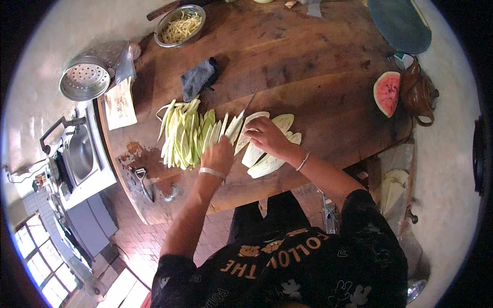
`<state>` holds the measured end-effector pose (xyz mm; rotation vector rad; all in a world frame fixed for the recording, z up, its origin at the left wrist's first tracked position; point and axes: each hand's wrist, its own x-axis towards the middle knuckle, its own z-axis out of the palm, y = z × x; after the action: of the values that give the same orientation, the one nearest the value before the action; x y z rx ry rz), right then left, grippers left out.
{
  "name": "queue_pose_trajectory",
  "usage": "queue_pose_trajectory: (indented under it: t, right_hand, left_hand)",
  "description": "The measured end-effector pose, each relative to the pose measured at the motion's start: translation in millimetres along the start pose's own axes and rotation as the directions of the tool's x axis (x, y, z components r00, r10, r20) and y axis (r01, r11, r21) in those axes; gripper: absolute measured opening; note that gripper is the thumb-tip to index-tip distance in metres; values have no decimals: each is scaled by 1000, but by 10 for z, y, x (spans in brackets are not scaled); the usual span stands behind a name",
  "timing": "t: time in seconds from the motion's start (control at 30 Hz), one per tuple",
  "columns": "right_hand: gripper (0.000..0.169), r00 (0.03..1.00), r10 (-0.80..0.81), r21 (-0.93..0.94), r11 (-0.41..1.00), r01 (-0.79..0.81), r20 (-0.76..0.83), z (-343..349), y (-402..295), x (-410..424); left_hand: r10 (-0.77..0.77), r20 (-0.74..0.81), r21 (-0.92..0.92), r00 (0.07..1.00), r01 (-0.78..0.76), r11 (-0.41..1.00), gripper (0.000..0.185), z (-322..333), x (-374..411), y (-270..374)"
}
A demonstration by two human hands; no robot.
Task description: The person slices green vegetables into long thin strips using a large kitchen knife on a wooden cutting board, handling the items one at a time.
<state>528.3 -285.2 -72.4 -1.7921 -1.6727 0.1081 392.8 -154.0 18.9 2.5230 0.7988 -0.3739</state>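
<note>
My left hand point(218, 153) grips a kitchen knife point(235, 127), its blade pointing away from me over the wooden table. Right of the blade, the fingertips of my right hand point(265, 134) rest on a long pale slice point(242, 141) with seed marks, apparently peeled eggplant. More whole slices point(265, 165) lie under and around that hand, partly hidden by it. To the left of the knife spreads a row of narrow cut strips point(181, 138), pale green and white. The knife handle is hidden inside my left fist.
A peeler point(142, 183) lies near the table's point(308, 84) left edge. Beyond the strips is a dark grey cloth point(198, 77); farther back stands a metal bowl point(183, 40) of shredded food. A watermelon piece point(387, 94) and a brown teapot point(419, 92) are at right.
</note>
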Motion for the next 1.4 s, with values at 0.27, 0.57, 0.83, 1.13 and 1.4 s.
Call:
queue_pose_trajectory:
  t: [0.27, 0.57, 0.83, 1.13, 1.4]
  right_hand:
    - [18, 987, 138, -186, 975, -120, 84, -60, 39, -121]
    - [27, 995, 91, -195, 977, -84, 30, -6, 61, -124]
    - [27, 996, 82, -163, 984, -77, 25, -182, 105, -145]
    - [16, 985, 168, -83, 983, -164, 43, -91, 165, -236]
    - [27, 990, 112, -82, 991, -105, 90, -91, 201, -232]
  left_hand:
    - [-90, -36, 11, 995, 90, 996, 16, 699, -574, -182]
    - [2, -188, 36, 982, 5, 999, 12, 717, 273, 133]
    - [77, -47, 32, 996, -75, 997, 15, 199, -93, 105]
    - [63, -212, -12, 975, -67, 998, 12, 905, -390, -192]
    - [86, -93, 48, 992, -82, 995, 13, 545, 486, 240]
